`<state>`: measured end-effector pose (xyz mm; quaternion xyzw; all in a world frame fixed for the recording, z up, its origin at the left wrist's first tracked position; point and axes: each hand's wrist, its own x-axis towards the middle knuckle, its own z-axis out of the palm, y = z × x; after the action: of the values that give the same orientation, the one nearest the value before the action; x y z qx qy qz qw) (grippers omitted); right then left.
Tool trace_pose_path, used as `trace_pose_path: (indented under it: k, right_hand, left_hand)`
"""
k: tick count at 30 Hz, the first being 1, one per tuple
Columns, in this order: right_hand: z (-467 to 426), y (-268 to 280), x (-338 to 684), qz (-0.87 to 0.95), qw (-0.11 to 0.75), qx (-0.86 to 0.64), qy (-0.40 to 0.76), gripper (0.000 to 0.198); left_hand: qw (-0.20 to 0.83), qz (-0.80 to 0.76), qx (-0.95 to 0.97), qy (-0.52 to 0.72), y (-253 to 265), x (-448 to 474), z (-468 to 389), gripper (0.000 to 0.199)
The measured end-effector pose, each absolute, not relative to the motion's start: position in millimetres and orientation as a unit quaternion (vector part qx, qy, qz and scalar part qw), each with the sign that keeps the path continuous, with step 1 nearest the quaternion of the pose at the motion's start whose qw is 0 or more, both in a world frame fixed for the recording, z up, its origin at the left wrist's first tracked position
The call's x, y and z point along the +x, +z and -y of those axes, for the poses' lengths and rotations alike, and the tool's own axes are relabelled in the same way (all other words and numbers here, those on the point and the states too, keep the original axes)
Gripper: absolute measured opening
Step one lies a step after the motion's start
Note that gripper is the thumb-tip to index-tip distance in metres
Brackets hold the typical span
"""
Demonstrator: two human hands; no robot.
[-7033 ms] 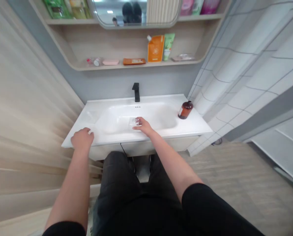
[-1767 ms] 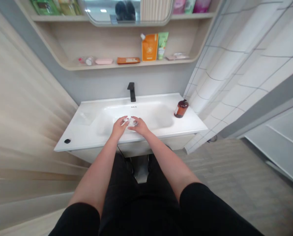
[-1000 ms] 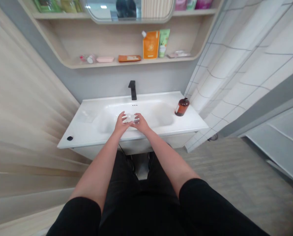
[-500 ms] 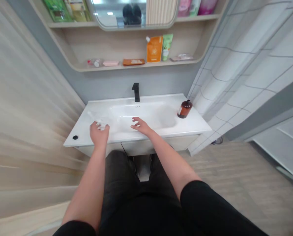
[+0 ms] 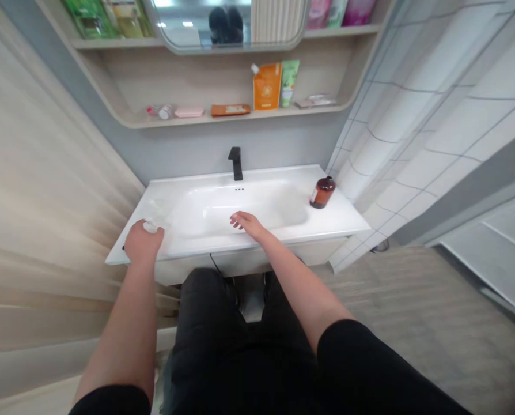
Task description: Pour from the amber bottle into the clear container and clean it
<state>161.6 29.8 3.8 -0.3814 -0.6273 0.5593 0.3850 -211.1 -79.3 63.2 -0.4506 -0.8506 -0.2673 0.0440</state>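
Observation:
My left hand (image 5: pixel 144 242) is closed around a clear, see-through container (image 5: pixel 154 214) above the left end of the white counter. Its outline is faint against the white, so I cannot tell its exact kind. Over the front part of the sink basin (image 5: pixel 209 222), my right hand (image 5: pixel 247 223) hovers with nothing in it, its fingers loosely bent and apart. A small black item (image 5: pixel 123 248) shows only partly beside my left hand. Behind the basin stands a black faucet (image 5: pixel 236 163).
A brown bottle (image 5: pixel 322 192) with a black top stands on the counter's right side. Above, a shelf (image 5: pixel 188 120) holds an orange pouch (image 5: pixel 267 86), a green tube (image 5: pixel 289 83) and several small items. A curtain (image 5: pixel 45 190) hangs at the left; a tiled wall lies right.
My left hand has moved left with the clear container, from the basin's edge to the counter's left end, now mostly covering the small black item. My right hand stays over the basin, fingers slightly lowered.

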Motion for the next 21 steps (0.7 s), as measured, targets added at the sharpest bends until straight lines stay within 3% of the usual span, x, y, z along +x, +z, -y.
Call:
trace_pose_path:
  k: [8,12,17,21]
  right_hand:
    - [-33.3,-1.1,161.1,0.611,0.392,-0.365,0.582,0.073]
    - [-33.6,-0.7,160.4,0.605,0.393,-0.366,0.587,0.077]
    - [-31.7,3.3,161.5,0.603,0.395,-0.374,0.583,0.075]
    - [-30.0,5.2,162.6,0.604,0.396,-0.377,0.581,0.073]
  left_hand:
    - [0.107,0.819,-0.499,-0.263,55.9,-223.3,95.4,0.085]
    - [0.149,0.844,-0.464,-0.223,40.3,-230.0,124.8,0.067]
    - [0.101,0.854,-0.499,-0.106,27.4,-241.2,133.5,0.075]
    - [0.096,0.843,-0.517,-0.112,29.5,-246.9,123.9,0.064]
